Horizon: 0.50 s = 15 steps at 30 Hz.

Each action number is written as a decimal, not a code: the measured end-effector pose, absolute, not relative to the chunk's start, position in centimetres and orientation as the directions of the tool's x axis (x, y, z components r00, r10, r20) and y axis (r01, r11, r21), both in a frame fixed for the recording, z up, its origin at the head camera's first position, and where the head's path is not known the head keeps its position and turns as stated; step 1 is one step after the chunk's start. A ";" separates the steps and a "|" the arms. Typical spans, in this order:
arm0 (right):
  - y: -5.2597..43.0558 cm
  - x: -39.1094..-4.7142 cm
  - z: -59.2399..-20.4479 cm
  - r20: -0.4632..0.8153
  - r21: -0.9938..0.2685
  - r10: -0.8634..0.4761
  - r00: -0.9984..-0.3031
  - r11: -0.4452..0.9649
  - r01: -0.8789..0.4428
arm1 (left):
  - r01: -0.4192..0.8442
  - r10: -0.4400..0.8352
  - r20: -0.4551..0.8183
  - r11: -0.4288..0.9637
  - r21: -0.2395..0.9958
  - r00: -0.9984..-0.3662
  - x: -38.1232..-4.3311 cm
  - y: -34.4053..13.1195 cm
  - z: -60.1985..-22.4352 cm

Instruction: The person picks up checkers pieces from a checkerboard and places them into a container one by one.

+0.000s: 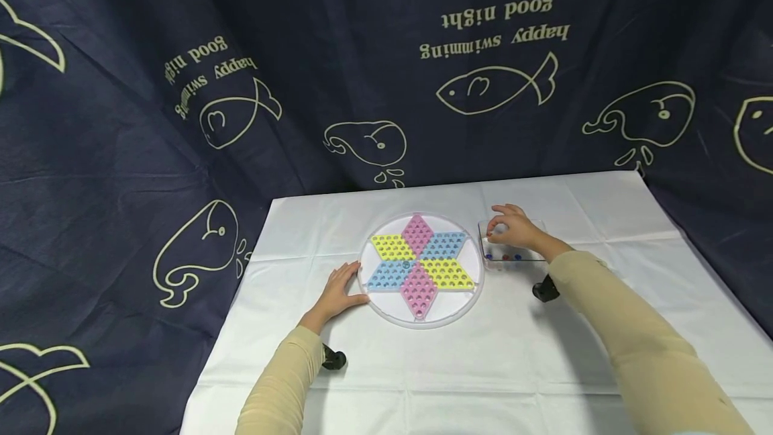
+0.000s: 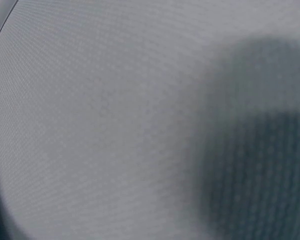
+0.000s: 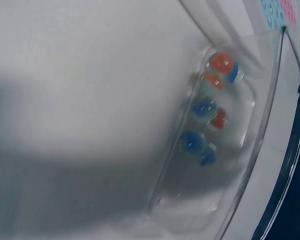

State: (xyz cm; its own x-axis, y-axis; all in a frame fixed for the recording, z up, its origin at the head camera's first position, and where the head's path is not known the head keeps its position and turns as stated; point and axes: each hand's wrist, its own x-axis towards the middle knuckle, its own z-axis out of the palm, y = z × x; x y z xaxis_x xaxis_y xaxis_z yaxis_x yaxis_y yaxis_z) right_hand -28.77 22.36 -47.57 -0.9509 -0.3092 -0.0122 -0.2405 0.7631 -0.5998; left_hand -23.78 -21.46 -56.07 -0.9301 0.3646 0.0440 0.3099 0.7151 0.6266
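A round white Chinese checkers board (image 1: 386, 307) lies on the table, its six-pointed star in pink, yellow and blue. My left hand (image 1: 334, 294) rests at its left rim, thumb and fingers spread apart. Right of the board stands a clear plastic box (image 1: 533, 259). Blue marbles (image 3: 192, 142) and orange-red marbles (image 3: 222, 63) lie inside, along one wall. My right hand (image 1: 513, 228) is over the box with thumb and forefinger pinched together, a small reddish marble (image 1: 489, 235) showing at the fingertips. In the right wrist view only a sliver of that hand shows at the edge.
A white cloth (image 1: 459, 368) covers the table. Dark blue fabric (image 1: 362, 72) with fish and whale drawings hangs behind and to the sides. A black wrist camera sticks out beneath each sleeve. The left wrist view shows mostly pale cloth and a dark blurred shape.
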 end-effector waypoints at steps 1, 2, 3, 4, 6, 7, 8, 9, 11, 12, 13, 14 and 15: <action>22.6 -28.6 -47.5 -0.007 -0.602 -0.309 -0.951 0.761 -0.243 | 0.309 0.363 0.045 0.714 0.628 -0.931 -23.8 -21.4 -56.1; 22.7 -28.4 -47.5 -0.005 -0.610 -0.308 -0.951 0.755 -0.241 | 0.310 0.363 0.047 0.715 0.627 -0.931 -23.7 -21.4 -56.1; 23.0 -28.2 -47.4 -0.001 -0.612 -0.310 -0.951 0.752 -0.244 | 0.314 0.364 0.051 0.713 0.626 -0.930 -23.7 -21.4 -56.1; 23.2 -28.1 -47.4 0.000 -0.614 -0.308 -0.951 0.751 -0.243 | 0.314 0.363 0.051 0.716 0.624 -0.930 -23.7 -21.4 -56.1; 23.6 -27.8 -47.3 0.003 -0.614 -0.307 -0.952 0.750 -0.244 | 0.320 0.367 0.058 0.713 0.624 -0.928 -23.7 -21.5 -56.0; 23.8 -27.7 -47.3 0.003 -0.616 -0.306 -0.952 0.749 -0.243 | 0.324 0.369 0.062 0.710 0.625 -0.927 -23.8 -21.5 -56.0; 24.1 -27.8 -47.4 0.002 -0.614 -0.303 -0.953 0.752 -0.240 | 0.326 0.370 0.062 0.710 0.624 -0.927 -23.8 -21.5 -56.0; 24.3 -27.8 -47.6 0.001 -0.610 -0.299 -0.954 0.756 -0.237 | 0.324 0.370 0.061 0.708 0.627 -0.927 -23.8 -21.5 -56.0; 24.7 -27.8 -47.8 0.004 -0.607 -0.293 -0.956 0.759 -0.236 | 0.318 0.369 0.054 0.707 0.631 -0.928 -23.8 -21.5 -56.0; 24.9 -27.7 -47.8 0.006 -0.606 -0.290 -0.957 0.760 -0.234 | 0.313 0.367 0.049 0.710 0.631 -0.929 -23.8 -21.5 -56.0; 25.0 -27.7 -47.9 0.006 -0.605 -0.289 -0.957 0.761 -0.233 | 0.310 0.365 0.045 0.713 0.629 -0.930 -23.7 -21.5 -56.0; 25.1 -27.6 -47.9 0.006 -0.605 -0.285 -0.959 0.762 -0.230 | 0.306 0.363 0.042 0.714 0.629 -0.931 -23.7 -21.5 -56.0; 25.3 -27.5 -47.9 0.007 -0.606 -0.283 -0.959 0.762 -0.229 | 0.305 0.361 0.041 0.715 0.629 -0.932 -23.7 -21.5 -56.0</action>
